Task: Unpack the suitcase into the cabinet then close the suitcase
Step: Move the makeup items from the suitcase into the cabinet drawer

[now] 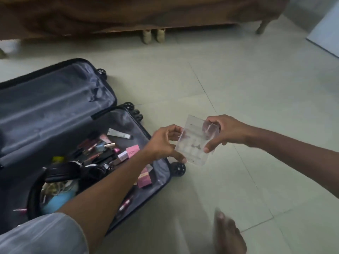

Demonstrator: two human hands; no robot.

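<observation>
The dark suitcase [60, 107] lies open on the floor at the left, its grey-lined lid flat behind. Its near half holds several cosmetics: tubes, lipsticks, pink boxes [144, 179] and a black pouch [60, 173] with a blue item inside. To the right of the suitcase, above the floor, both hands hold a clear plastic case [194, 145] with pale pieces inside. My left hand [165, 143] grips its left edge. My right hand [218, 131] pinches its right side and also holds a small clear pinkish round container [210, 129]. No cabinet is in view.
A brown wooden piece of furniture [128, 13] on legs runs along the top. A pale panel [326, 32] stands at the upper right. My bare foot [229, 235] is on the pale tiled floor [256, 88] at the bottom right.
</observation>
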